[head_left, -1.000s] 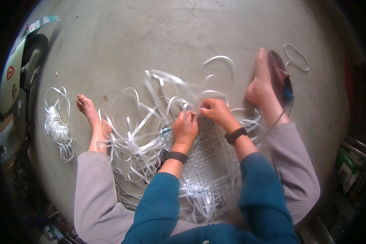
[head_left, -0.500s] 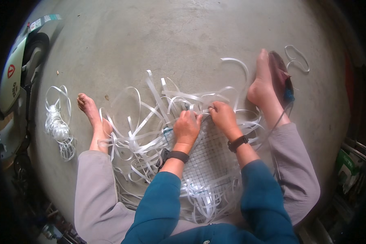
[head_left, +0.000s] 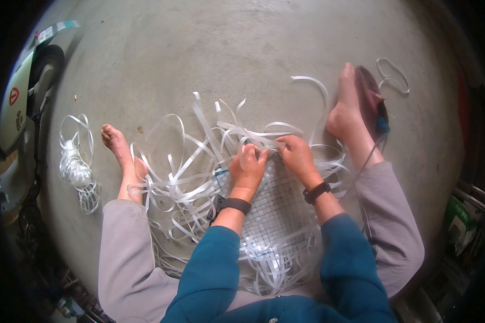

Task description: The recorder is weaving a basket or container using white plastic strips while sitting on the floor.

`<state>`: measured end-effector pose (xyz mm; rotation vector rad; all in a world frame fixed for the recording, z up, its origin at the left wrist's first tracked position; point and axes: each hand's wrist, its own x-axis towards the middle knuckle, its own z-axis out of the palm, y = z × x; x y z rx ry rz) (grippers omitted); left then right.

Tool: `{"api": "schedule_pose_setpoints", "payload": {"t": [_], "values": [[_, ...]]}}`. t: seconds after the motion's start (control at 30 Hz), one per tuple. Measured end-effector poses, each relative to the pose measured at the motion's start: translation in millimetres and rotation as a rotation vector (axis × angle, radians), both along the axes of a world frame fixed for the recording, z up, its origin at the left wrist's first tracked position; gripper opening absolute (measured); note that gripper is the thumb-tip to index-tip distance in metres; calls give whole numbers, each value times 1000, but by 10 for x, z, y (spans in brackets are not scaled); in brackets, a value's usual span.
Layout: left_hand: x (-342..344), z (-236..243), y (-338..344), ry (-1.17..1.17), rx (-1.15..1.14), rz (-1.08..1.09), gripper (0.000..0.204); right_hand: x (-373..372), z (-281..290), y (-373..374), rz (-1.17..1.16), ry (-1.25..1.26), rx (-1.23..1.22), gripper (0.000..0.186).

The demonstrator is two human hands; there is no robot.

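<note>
Fingers of right hand (head_left: 298, 157) pinch white strip (head_left: 262, 141); left hand (head_left: 247, 169) at far edge of woven panel (head_left: 269, 200), grip unclear, presumably steadying it. Panel between spread legs (head_left: 125, 237), likely for two-handed reach.

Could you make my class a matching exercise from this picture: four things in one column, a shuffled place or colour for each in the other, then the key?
Column one
1. Woven sheet
2. Sleeves
3. Bundle of white strips
4. Wristbands

Column two
A. Black
B. On the floor, left of the left foot
C. Showing between the forearms
D. Blue-green

Right pairs: 1-C, 2-D, 3-B, 4-A
</note>
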<state>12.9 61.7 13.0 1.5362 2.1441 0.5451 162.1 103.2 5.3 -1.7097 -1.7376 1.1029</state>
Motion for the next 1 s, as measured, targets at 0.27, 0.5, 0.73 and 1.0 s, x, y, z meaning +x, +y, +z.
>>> {"api": "schedule_pose_setpoints", "payload": {"t": [0.27,0.5,0.73,1.0], "values": [[55,-175,-18,38,84,-60,20,-14,-38,-75,-19,26,50,16],[132,-208,-27,-199,29,60,16,37,-58,-117,-56,83,49,20],[67,-319,-77,-524,-36,231,15,5,-52,-139,-78,131,9,22],[128,-173,-78,-578,-15,151,13,37,-114,-150,-85,120,26,21]]}}
